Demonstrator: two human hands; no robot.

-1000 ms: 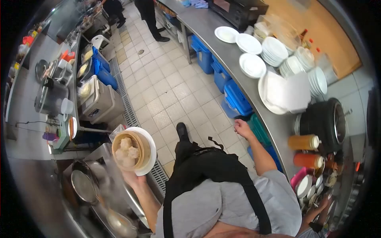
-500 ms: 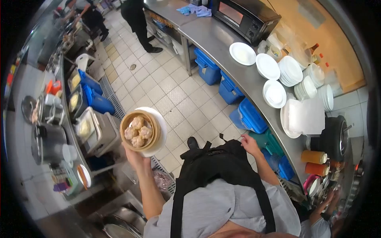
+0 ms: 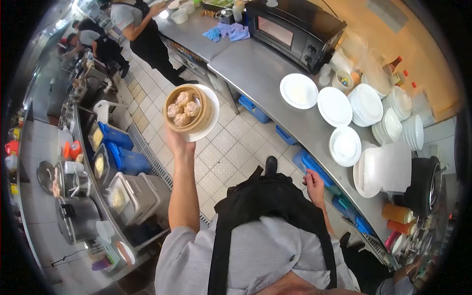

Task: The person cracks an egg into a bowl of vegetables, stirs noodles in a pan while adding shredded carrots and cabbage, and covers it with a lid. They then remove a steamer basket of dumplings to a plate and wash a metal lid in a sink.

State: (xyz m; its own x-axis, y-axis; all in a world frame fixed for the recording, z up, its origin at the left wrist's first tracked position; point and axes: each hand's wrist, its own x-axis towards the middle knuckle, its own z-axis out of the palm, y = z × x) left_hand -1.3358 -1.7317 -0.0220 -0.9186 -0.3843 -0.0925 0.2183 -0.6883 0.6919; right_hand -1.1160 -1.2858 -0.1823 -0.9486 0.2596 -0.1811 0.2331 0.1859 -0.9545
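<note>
My left hand (image 3: pixel 180 141) is out in front of me, gripping a white plate (image 3: pixel 212 112) from its near edge and underneath. On that plate sits a round bamboo steamer (image 3: pixel 202 123), without a lid. Several pale siu mai dumplings (image 3: pixel 183 98) lie in the steamer. The fingers under the plate are partly hidden. My right hand (image 3: pixel 314 186) hangs by my side near the counter edge, its fingers loosely curled with nothing visible in them.
A steel counter (image 3: pixel 260 73) on the right carries a toaster oven (image 3: pixel 295 32), stacked white plates (image 3: pixel 366 104) and sauce bottles (image 3: pixel 397 213). Blue bins (image 3: pixel 129 160) and a large pot (image 3: pixel 77 220) line the left. A co-worker (image 3: pixel 140 39) stands ahead by the counter.
I have moved forward along the aisle, and the co-worker ahead appears nearer. The steamer on its plate has shifted up and right in view. My right hand's fingers look more curled.
</note>
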